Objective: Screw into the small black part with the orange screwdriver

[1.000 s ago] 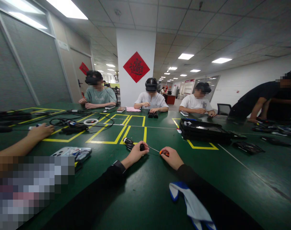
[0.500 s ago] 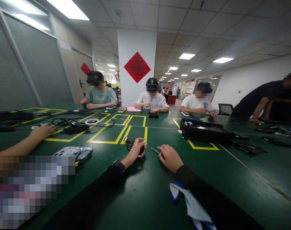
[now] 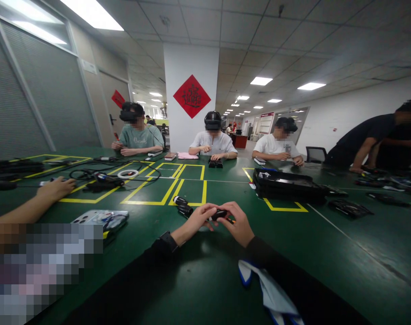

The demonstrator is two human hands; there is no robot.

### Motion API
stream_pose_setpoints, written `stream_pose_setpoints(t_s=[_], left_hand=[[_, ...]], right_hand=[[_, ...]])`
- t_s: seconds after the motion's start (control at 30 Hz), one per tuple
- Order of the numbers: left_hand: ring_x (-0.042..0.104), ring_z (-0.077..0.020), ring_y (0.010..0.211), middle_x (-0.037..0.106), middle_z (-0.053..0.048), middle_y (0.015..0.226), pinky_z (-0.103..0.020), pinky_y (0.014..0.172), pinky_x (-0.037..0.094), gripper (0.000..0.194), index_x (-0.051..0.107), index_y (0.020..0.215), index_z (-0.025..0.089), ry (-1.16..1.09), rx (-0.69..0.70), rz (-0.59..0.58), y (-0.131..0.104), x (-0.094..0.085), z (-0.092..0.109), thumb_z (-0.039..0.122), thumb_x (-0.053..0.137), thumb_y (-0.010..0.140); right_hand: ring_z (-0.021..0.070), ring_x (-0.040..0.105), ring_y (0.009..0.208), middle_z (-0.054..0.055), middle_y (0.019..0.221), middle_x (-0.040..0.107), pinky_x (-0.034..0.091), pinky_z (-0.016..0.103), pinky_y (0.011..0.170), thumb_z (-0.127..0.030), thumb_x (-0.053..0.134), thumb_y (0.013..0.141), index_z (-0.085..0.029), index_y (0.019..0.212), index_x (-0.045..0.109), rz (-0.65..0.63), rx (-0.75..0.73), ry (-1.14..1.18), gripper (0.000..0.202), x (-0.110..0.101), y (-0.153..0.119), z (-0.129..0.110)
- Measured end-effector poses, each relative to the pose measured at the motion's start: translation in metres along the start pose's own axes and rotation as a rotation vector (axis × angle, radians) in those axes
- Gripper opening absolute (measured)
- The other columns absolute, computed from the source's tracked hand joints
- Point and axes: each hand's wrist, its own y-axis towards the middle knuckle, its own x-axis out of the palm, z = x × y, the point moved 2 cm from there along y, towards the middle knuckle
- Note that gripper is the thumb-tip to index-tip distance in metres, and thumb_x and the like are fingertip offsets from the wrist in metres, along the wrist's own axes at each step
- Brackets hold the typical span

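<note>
My left hand (image 3: 199, 220) is closed around a small black rounded piece (image 3: 220, 214) with a white end, held just above the green table. Fingertips of my right hand (image 3: 238, 222) meet the other end of that piece. A screwdriver (image 3: 231, 220) is tucked in the same right hand; only a bit of its orange handle shows, and its shaft is hidden. Just beyond my left hand, black cylindrical parts (image 3: 185, 209) with a white band lie on the table. A white cloth item with blue edging (image 3: 271, 289), perhaps a glove, lies by my right forearm.
Yellow tape (image 3: 151, 202) marks boxes on the green table (image 3: 205, 289). A black open tray (image 3: 289, 184) stands to the right. On the left are cables (image 3: 100, 174), a white ring (image 3: 127, 174), a clear bag (image 3: 103, 220) and a co-worker's hand (image 3: 58, 188). Several people work around the table.
My hands have come together, and my right fingers now touch the black piece in my left hand. The screwdriver, plainly visible before, is mostly hidden. The view has shifted slightly.
</note>
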Motion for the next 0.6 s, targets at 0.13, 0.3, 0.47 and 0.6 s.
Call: stream_pose_setpoints(t_s=[0.13,0.3,0.47,0.6], left_hand=[[0.054,-0.0098,0.055,0.059,-0.003,0.071,-0.024,0.055,0.048,0.037,0.057,0.093,0.012,-0.010,-0.017,0.080,0.004,-0.004,-0.006,0.039,0.060,0.068],[0.056,-0.0101,0.064,0.061,-0.006,0.080,-0.025,0.067,0.047,0.034,0.057,0.090,0.012,-0.270,0.002,0.158,0.004,0.008,-0.012,0.040,0.056,0.072],[0.048,-0.0078,0.046,0.054,-0.001,0.058,-0.021,0.049,0.042,0.037,0.058,0.081,0.011,-0.066,-0.011,0.189,0.006,0.016,-0.012,0.046,0.053,0.071],[0.054,-0.0141,0.064,0.060,-0.004,0.077,-0.026,0.061,0.044,0.036,0.057,0.092,0.015,0.339,0.152,0.261,0.002,0.007,0.001,0.046,0.049,0.074]], right_hand=[[0.0207,0.048,0.099,0.007,0.108,0.049,0.044,0.033,0.081,-0.028,0.064,0.068,-0.021,0.101,0.052,0.053,0.087,0.065,0.036,0.000,0.001,0.006],[0.0181,0.051,0.095,0.009,0.111,0.048,0.046,0.031,0.076,-0.028,0.058,0.073,-0.022,0.119,0.038,0.118,0.161,0.122,0.050,0.002,-0.001,0.006],[0.0202,0.047,0.101,0.007,0.107,0.052,0.039,0.037,0.087,-0.023,0.056,0.074,-0.023,0.111,0.049,-0.027,-0.044,-0.024,0.038,-0.007,0.003,-0.002],[0.0193,0.051,0.094,0.006,0.099,0.056,0.040,0.036,0.084,-0.024,0.059,0.071,-0.021,0.106,0.053,-0.085,-0.045,-0.137,0.035,-0.034,0.010,0.025]])
